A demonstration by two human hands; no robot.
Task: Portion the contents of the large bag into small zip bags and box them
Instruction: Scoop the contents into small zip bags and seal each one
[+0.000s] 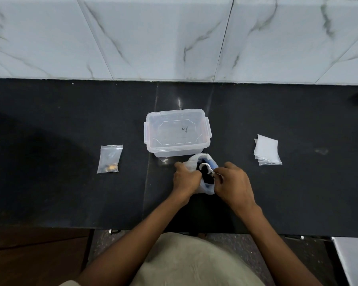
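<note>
— Gripped by the left hand (185, 178) is the large white plastic bag's (194, 163) mouth; a small white scoop (206, 167) is pinched by the right hand (233, 185).
— Scooping is judged underway. Next, 1 clear small zip bag (267, 151) must be opened beside the lidded clear plastic box (177, 133).

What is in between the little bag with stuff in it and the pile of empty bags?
In the head view, the lidded clear box sits between the filled zip bag and the empty bag stack, slightly farther back.
</note>
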